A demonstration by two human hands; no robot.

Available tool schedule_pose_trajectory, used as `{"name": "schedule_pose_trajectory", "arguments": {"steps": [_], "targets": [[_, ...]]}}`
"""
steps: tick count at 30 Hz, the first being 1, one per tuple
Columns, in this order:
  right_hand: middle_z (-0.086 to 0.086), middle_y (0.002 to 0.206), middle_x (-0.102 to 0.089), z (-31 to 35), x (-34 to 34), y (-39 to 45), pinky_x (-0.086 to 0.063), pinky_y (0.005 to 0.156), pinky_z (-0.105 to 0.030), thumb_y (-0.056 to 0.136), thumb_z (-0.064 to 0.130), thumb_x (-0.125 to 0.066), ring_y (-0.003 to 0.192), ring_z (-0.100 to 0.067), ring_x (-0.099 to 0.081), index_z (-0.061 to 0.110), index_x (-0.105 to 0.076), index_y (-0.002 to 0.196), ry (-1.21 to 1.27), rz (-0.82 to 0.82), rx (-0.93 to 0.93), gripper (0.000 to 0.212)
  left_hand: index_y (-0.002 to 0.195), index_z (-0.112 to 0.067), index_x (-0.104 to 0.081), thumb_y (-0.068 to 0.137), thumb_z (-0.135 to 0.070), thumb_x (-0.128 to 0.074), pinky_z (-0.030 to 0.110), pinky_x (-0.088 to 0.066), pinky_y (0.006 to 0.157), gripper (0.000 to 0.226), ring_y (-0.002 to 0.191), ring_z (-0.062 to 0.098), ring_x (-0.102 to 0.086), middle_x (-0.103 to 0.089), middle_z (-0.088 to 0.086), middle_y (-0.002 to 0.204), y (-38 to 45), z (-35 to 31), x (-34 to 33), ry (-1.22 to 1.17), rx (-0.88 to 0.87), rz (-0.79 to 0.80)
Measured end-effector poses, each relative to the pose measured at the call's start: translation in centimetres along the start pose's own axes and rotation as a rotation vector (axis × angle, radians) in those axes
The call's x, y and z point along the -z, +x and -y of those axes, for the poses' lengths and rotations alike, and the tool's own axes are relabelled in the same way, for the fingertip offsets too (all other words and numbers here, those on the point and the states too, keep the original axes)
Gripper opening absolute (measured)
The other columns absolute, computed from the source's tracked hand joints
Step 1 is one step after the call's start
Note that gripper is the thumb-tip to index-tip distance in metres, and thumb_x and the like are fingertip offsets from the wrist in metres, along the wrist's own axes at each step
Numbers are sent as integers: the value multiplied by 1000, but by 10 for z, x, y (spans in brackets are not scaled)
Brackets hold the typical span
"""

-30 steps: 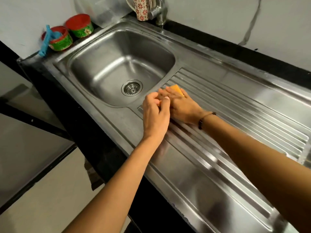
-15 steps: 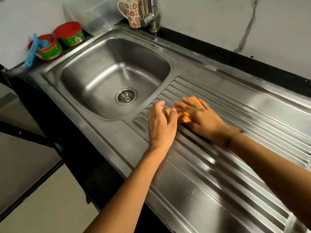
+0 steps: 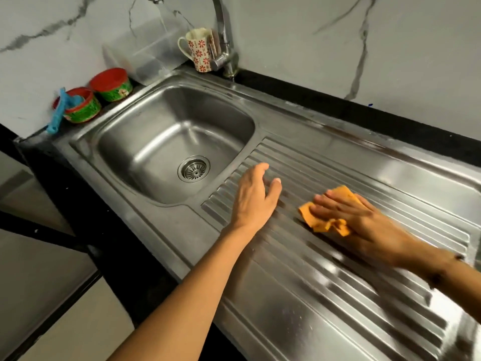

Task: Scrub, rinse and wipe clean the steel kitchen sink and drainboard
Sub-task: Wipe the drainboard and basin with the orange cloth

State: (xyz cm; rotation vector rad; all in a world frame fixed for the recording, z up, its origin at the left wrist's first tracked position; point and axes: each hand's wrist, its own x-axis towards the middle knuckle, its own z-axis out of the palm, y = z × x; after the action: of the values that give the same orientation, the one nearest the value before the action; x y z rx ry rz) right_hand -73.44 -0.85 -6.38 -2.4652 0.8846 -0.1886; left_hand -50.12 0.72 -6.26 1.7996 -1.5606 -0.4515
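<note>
writing: none readable; tubs carry a green printed band, too blurred to read
sink [image 3: 145,147]: stainless steel, rounded-rectangle bowl, brushed sheen, left part of the unit
drain [image 3: 194,169]: round steel strainer with radial slots, in the bowl floor toward the drainboard side
drainboard [image 3: 346,290]: same steel sheet, right of the bowl, parallel raised ribs, flat border around them; far edge shows dull brownish smears
cloth [image 3: 317,220]: orange, soft, crumpled, lies on the ribs mid-drainboard, well apart from the bowl
right hand [image 3: 361,225]: palm down on the cloth, fingers straight and a bit spread, pressing it flat to the ribs; no curl round it; dark band at the wrist
left hand [image 3: 256,198]: palm down on the ribs next to the bowl edge, fingers loosely extended, thumb out; grips nothing; whether fingertips touch the steel is unclear; apart from the cloth
tap [image 3: 225,52]: chromed steel, curved neck, base at the back rim behind the bowl
mug [image 3: 199,49]: white ceramic, red flower print, upright, just beside the tap base
box [image 3: 145,58]: clear plastic, rectangular, against the wall left of the mug
tubs [image 3: 112,86]: two round tubs, red tops, back-left corner; blue plastic tool leans in the nearer one
wall [image 3: 312,35]: white marble-look, grey veins
counter [image 3: 312,105]: black strip behind the steel unit
</note>
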Motion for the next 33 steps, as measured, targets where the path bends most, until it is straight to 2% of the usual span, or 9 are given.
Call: {"name": "schedule_pose_trajectory", "arguments": {"steps": [4, 6, 12, 18, 21, 24, 26, 30, 33], "targets": [[27, 148, -9, 4, -1, 32, 2, 118, -45, 82, 52, -16, 141, 3, 4, 46, -14, 138, -78, 28, -55, 56, 124, -6, -48, 88, -33, -48, 14, -29, 85, 45, 112, 21, -49, -54, 10, 119, 24, 10, -8, -61, 24, -105], [26, 150, -4, 11, -6, 84, 8, 117, -42, 91, 48, -23, 143, -2, 5, 45, -11, 141, -154, 7, -75, 52, 126, -7, -46, 84, -41, -45, 14, -30, 89, 54, 112, 14, -46, -50, 7, 123, 22, 13, -10, -140, 52, -208], [10, 157, -12, 34, -12, 213, -2, 115, -50, 98, 35, -38, 145, -14, -2, 29, -20, 148, -227, 54, -113, 53, 120, -7, -45, 75, -49, -37, 20, -33, 93, 63, 111, 16, -44, -47, 5, 121, 23, 11, -8, -192, 122, -271], [12, 155, -18, 10, -10, 114, -15, 116, -47, 86, 60, -19, 144, -9, -10, 34, -21, 147, -170, -53, -88, 66, 128, -8, -42, 78, -51, -35, 14, -26, 95, 67, 123, 19, -41, -44, 10, 133, 17, 12, -10, -58, -80, -25], [18, 152, -13, 1, -1, 40, -13, 117, -45, 83, 73, -8, 143, -6, -8, 39, -13, 143, -116, -52, -116, 69, 133, -14, -38, 76, -57, -29, 11, -25, 92, 72, 126, 11, -36, -40, 4, 139, 20, 18, -11, -115, -66, 27], [22, 149, -10, 4, 2, 47, -5, 118, -42, 80, 76, -5, 142, -2, -3, 41, -12, 141, -105, -43, -167, 71, 132, -16, -38, 75, -58, -31, -1, -24, 84, 71, 117, -3, -33, -40, 0, 138, 21, 20, -10, -228, -37, 18], [20, 151, -8, 11, -4, 89, -1, 118, -42, 81, 68, -13, 142, -2, 1, 39, -13, 144, -142, -64, -186, 69, 131, -14, -39, 77, -55, -35, -1, -25, 88, 68, 115, -4, -33, -41, 2, 137, 21, 21, -9, -292, -38, -12], [12, 156, -11, 22, -16, 193, -4, 117, -45, 96, 50, -32, 145, -11, -3, 32, -17, 148, -241, -88, -215, 57, 129, -8, -40, 77, -50, -40, 26, -36, 100, 67, 127, 14, -36, -35, 8, 141, 23, 25, -9, -359, -27, -71], [10, 157, -9, 34, -18, 236, -1, 116, -46, 100, 42, -28, 145, -13, 0, 29, -17, 149, -275, -34, -267, 52, 132, -10, -38, 75, -51, -38, 16, -31, 101, 71, 134, 17, -27, -22, 7, 150, 28, 25, -7, -415, 55, -80]]}}
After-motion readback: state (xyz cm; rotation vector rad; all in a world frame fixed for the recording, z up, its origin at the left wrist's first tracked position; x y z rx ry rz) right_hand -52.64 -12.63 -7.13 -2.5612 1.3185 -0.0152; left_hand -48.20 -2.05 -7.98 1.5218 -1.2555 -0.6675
